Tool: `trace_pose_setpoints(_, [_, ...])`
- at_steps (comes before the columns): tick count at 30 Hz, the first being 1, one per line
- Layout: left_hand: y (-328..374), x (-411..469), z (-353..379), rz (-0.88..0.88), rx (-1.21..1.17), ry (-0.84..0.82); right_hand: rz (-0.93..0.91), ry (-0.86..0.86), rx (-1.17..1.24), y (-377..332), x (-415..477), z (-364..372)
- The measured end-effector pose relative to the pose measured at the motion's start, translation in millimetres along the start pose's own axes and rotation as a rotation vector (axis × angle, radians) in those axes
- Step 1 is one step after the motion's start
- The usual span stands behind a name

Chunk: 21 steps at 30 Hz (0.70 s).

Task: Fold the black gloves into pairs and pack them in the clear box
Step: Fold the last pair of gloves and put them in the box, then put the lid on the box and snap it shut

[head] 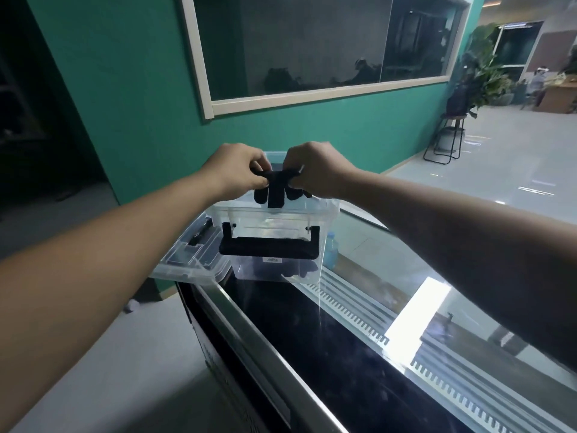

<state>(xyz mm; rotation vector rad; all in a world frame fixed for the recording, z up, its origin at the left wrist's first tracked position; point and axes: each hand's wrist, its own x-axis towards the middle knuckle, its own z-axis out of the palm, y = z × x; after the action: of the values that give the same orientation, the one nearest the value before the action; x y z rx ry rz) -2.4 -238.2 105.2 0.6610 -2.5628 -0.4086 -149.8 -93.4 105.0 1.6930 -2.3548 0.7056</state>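
Both hands over clear box (324, 209) | left hand (235, 168) fingers (259, 182) pinch black gloves (274, 192) at 9 o'clock | right hand (317, 170) fingers (297, 182) pinch at 3 o'clock | lid (190, 259) at box's 9 o'clock

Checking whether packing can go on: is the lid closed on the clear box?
No: the lid lies off to the left of the clear box, whose top is open under the black gloves.
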Motion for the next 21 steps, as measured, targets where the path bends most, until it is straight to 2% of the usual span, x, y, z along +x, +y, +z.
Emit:
trace_pose_setpoints(5, [-19, 14, 3, -0.013, -0.053, -0.115, 0.003, -0.113, -0.032, 14, 16, 2])
trace_pose_setpoints(10, [-51, 21, -11, -0.039, -0.123, 0.042, -0.012, -0.036, 0.030, 16, 34, -1])
trace_pose_setpoints(16, [-116, 7, -20, -0.210, -0.147, 0.260, -0.012, -0.047, 0.084, -8, 50, 9])
trace_pose_setpoints(21, [-170, -26, -10, -0.386, -0.155, 0.210, -0.011, -0.099, 0.126, -54, 55, 26])
